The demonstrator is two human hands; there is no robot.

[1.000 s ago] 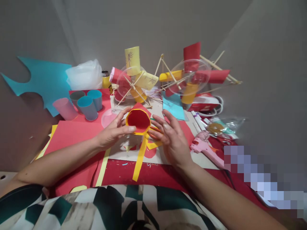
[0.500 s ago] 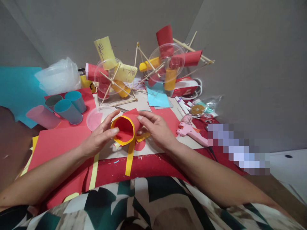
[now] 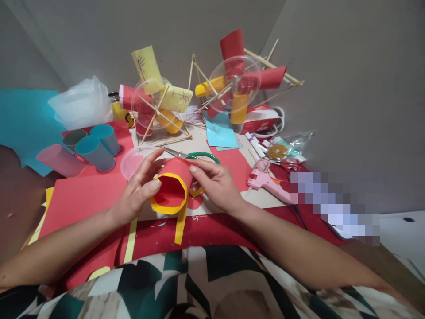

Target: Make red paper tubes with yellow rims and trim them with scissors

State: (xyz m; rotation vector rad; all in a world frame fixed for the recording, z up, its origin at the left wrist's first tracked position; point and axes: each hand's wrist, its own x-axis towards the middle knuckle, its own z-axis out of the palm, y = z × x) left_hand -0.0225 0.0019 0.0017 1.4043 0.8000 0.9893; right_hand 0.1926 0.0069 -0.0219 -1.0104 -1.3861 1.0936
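Between my two hands is a red paper tube [image 3: 175, 170] with its open end facing me. A yellow paper band rings that rim, and a yellow strip [image 3: 180, 228] hangs down from its right side. My left hand [image 3: 141, 186] curves round the tube's left side, thumb at the rim and fingers behind. My right hand [image 3: 215, 184] pinches the tube's right edge between thumb and fingers. Just behind the tube lie scissors [image 3: 204, 156] with green handles. A red paper circle [image 3: 195, 203] shows partly beneath the right hand.
Two stick frames with plastic discs and paper tubes, one with yellow tubes [image 3: 146, 68], one with red tubes [image 3: 232, 48], stand behind. Blue cups [image 3: 94, 153] and a pink cup [image 3: 59, 159] sit left. A pink glue gun [image 3: 265, 181] lies right, its cord trailing.
The tube has tipped, its open rim dropping lower and turning a little to the left. The scissors behind it now show more fully. Both hands keep hold of the tube.
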